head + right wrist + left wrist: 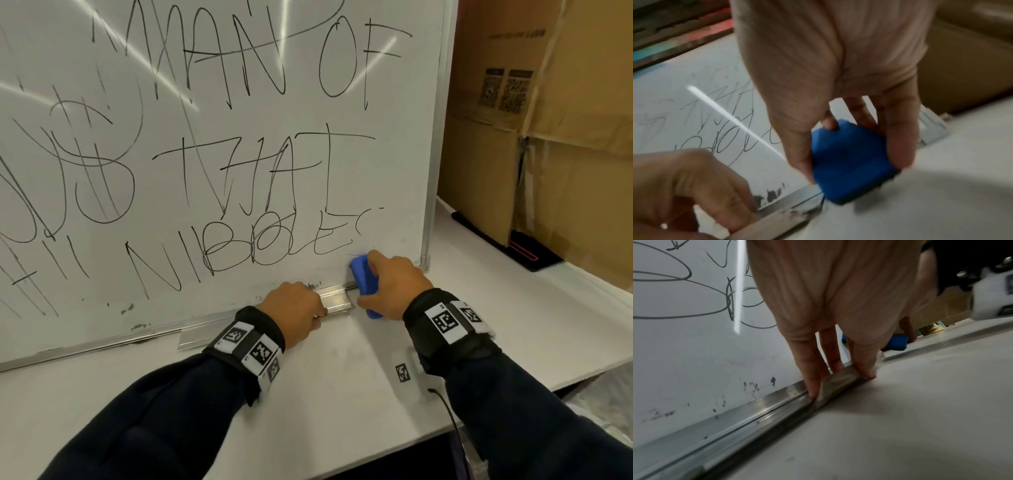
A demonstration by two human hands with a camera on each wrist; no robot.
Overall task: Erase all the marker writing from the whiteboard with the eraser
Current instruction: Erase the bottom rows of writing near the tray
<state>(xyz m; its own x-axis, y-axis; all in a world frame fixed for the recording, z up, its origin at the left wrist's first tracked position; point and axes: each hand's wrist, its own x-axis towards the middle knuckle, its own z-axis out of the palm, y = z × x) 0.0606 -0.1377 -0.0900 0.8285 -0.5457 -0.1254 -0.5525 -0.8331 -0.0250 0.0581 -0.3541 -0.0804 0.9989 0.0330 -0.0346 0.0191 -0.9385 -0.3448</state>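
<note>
Two hands working at whiteboard (239,144) bottom edge. Right hand (394,284) gripping blue eraser (363,277), long axis upright, against board's lower right corner; writing (260,246) lying up-left of it. Left hand (294,308) pinching metal tray (334,301).

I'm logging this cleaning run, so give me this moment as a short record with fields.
whiteboard: propped on the table, black marker writing over most of it
eraser: blue, at the board's lower right corner
right hand: grips the eraser
left hand: fingers grip the metal tray at the board's bottom edge
progress: nearly all writing remains
</note>
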